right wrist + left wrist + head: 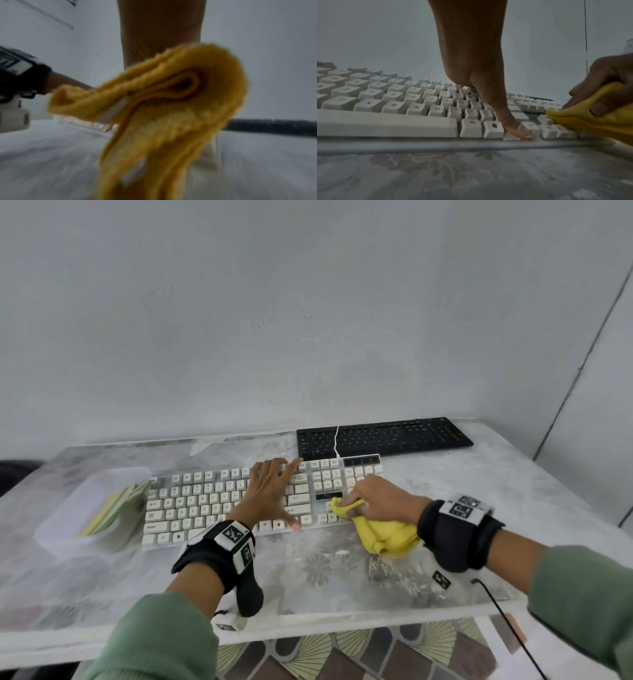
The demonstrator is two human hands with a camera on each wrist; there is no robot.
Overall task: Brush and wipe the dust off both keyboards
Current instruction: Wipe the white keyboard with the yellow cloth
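Right hand (378,496) presses yellow cloth (383,530) (bunched) onto white keyboard (191,505).

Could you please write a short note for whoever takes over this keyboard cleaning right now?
Left hand: spread flat on the white keyboard, thumb on its bottom key row, steadying it.
Right hand: grips the yellow cloth, pressing it on the keys near the white keyboard's right end.
Black keyboard: behind, by the wall, untouched by either hand, a white cable lying across it.
Done: cannot be judged; wiping of the white keyboard is underway.
Left: finish it, then clean the black keyboard. No brush is in view.
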